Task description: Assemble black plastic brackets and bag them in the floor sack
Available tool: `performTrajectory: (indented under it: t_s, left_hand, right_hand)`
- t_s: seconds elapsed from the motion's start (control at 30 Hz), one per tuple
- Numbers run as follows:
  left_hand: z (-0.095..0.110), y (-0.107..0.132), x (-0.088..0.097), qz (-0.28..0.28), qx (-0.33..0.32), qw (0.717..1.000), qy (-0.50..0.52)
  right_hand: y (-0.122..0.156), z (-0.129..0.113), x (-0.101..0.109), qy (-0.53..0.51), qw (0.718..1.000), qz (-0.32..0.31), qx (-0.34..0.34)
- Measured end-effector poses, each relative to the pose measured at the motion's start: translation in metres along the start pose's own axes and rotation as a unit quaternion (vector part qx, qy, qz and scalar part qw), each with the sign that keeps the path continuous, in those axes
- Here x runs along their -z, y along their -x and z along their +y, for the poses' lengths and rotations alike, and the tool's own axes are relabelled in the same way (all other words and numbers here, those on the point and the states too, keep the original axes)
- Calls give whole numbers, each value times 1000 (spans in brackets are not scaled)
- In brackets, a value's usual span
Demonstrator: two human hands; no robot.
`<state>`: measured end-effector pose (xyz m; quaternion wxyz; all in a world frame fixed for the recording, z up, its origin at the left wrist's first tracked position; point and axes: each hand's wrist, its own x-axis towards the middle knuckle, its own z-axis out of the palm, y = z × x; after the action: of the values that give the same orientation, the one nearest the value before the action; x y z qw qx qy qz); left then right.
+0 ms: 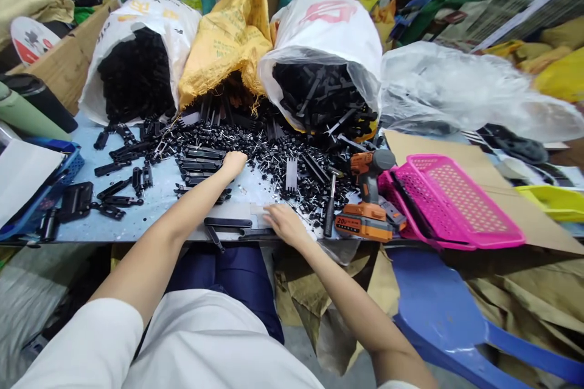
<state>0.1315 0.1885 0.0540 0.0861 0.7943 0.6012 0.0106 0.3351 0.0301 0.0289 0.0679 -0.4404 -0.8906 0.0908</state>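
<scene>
My left hand (235, 163) reaches over the right end of a stack of long black plastic parts (201, 164), beside a heap of small black pieces and silver pins (260, 143). It looks curled closed, its fingertips hidden below. Lower and to the right, my right hand (283, 223) rests near the table edge with its fingers extended leftward. They touch or hover by a flat, pale plate (258, 209); I see nothing gripped. Just left of them lies a black hinged arm piece (228, 223), one part of it jutting over the table edge.
A hammer (331, 203), an orange cordless drill (369, 219) and a pink basket (456, 203) stand at right. Behind the heap lie open sacks of black parts, including a white sack (328, 18) and a yellow sack (228, 42). A blue chair (438, 304) is at lower right.
</scene>
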Motion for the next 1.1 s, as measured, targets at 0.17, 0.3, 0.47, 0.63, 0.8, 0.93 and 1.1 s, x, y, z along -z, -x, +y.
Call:
performTrajectory:
  t_s: [0.17, 0.3, 0.47, 0.63, 0.8, 0.93, 1.1]
  left_hand:
    - [-4, 33, 3, 39, -34, 999, -13]
    - [-28, 114, 8, 150, -75, 985, 32]
    - [-58, 210, -9, 154, -41, 982, 101]
    - [-50, 234, -20, 117, -22, 991, 55]
    - [-44, 233, -8, 73, -94, 993, -12]
    - [-46, 229, -3, 52, -82, 995, -30]
    - [-42, 221, -15, 35, -91, 995, -4]
  right_hand:
    - [-82, 23, 4, 71, 987, 33, -140]
    - [-114, 26, -5, 73, 980, 24, -182]
    - [-85, 16, 2, -114, 985, 46, -122]
    - [-47, -14, 31, -260, 963, -46, -57]
    - [-37, -40, 48, -220, 966, -129, -50]
    - [-43, -52, 48, -99, 984, -146, -10]
    - [-51, -65, 43, 18, 980, -193, 37]
